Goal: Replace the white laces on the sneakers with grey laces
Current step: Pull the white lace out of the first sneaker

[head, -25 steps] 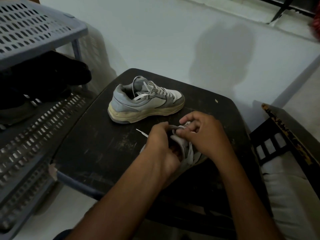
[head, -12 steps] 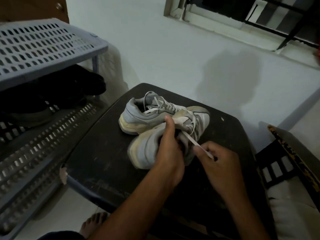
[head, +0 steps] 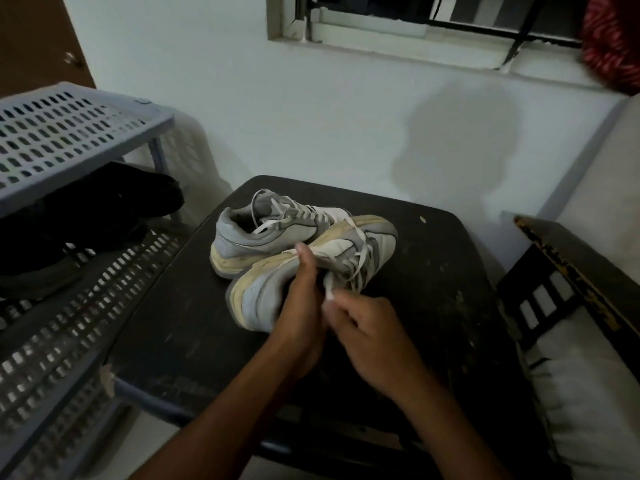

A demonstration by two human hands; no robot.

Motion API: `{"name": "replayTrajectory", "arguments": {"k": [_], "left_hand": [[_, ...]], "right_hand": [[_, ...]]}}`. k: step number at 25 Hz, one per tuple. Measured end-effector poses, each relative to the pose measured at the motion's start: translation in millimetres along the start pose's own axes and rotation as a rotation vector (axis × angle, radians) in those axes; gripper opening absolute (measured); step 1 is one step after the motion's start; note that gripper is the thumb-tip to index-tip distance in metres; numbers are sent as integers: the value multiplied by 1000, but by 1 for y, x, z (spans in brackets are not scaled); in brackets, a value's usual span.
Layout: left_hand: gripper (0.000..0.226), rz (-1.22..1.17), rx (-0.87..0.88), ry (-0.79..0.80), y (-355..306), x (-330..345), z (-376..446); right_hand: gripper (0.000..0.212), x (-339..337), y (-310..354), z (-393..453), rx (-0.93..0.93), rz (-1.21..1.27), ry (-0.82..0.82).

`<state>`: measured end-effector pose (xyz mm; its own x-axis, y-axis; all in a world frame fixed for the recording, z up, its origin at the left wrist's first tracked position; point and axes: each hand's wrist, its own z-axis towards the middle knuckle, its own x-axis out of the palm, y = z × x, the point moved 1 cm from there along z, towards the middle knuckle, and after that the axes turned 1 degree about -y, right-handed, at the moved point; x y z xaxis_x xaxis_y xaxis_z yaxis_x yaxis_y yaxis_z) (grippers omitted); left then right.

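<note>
So compared to half a second back, the right hand [head: 367, 327] has come in closer to the shoe: it was holding the white lace [head: 356, 261] pulled out taut toward 4 o'clock, and now it's tucked right beside the left hand, pinching the lace end just under the shoe's tongue area. The camera also tipped up a bit, so more of the window [head: 433, 19] shows at 12 o'clock.

The left hand [head: 304, 296] is wrapped round the near sneaker [head: 263, 292], thumb pointing up over its side, holding it tipped over on its side with the yellowed sole facing 10 o'clock. The loosened lace hangs in loops across the upper. Right-hand fingers are curled, lace end nipped between thumb and forefinger as far as I can make out, it's a bit blurry there.

The second sneaker [head: 249, 237] sits upright just behind it at about 11 o'clock, heel toward 9, still fully laced in white, touching the held one. Both are on the dark scuffed table [head: 156, 323] in the middle of the shot.

At 9 o'clock there's a grey perforated plastic rack [head: 69, 133] with dark shoes [head: 104, 209] on its lower shelf. At 3 o'clock, a dark wooden frame [head: 571, 271] with a pale cushion [head: 588, 393]. Red cloth [head: 613, 39] up at 1 o'clock.
</note>
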<state>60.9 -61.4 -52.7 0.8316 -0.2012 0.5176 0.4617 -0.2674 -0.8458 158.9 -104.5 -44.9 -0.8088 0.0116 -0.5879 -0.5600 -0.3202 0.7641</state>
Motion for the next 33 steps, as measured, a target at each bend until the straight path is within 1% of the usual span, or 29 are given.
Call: {"name": "replayTrajectory", "arguments": {"k": [2,3,4,5,6,7,8,9,10,11,13,15,17,20,22,24,26,27,28,30,32,33], "left_hand": [[83,-48,0,-36,-8,-8,12],[86,-59,18,-65,-13,-13,18],[88,-90,29,-57,-18,-15,21],[91,-135,-4,-9,-20,-15,21],[91,-165,-36,46,-20,-13,17],[90,-158,-44,64,-18,-10,14],[86,-131,-46,59,-15,-9,12],[81,-94,-47,57,-11,-6,10],[77,-64,-45,69,-8,-5,8],[75,-42,-44,74,-6,-5,8],[75,-32,-37,92,-4,-3,5],[76,-55,-35,115,-1,-3,4],[75,-78,-31,117,2,-2,5],[74,-61,-51,112,5,-3,7],[74,-82,-62,141,4,-3,8],[76,-119,-74,162,1,-4,11],[78,-141,-73,162,-4,-3,14],[79,-157,-64,161,-6,-3,17],[80,-179,-48,161,-9,-2,19],[81,-235,-16,152,-12,-3,22],[81,-264,1,157,-13,-4,23],[79,-263,1,160,-12,-5,22]], "right_hand": [[27,6,9,-11,-232,-175,211],[27,9,11,-17,-294,-245,328],[28,11,9,-22,-270,-290,413],[33,11,6,-23,-157,-288,428],[41,7,4,-20,16,-212,358],[49,3,-1,-16,166,-137,218],[54,-1,-6,-12,242,-94,42],[53,-4,-8,-8,257,-107,-116],[50,-5,-6,-4,256,-149,-216],[45,-4,-3,0,238,-222,-269],[37,0,1,8,225,-347,-283],[33,3,-3,14,202,-342,-275],[35,5,-5,17,202,-327,-280],[39,7,-3,15,301,-421,-290],[33,6,-6,18,272,-412,-286],[31,3,-8,19,172,-326,-222],[32,-3,-12,14,72,-271,-89],[32,-8,-14,9,59,-254,-19],[32,-15,-19,3,94,-246,45],[34,-32,-35,-10,281,-314,201],[36,-48,-48,-22,552,-478,421],[31,-53,-51,-26,654,-527,457]]}}
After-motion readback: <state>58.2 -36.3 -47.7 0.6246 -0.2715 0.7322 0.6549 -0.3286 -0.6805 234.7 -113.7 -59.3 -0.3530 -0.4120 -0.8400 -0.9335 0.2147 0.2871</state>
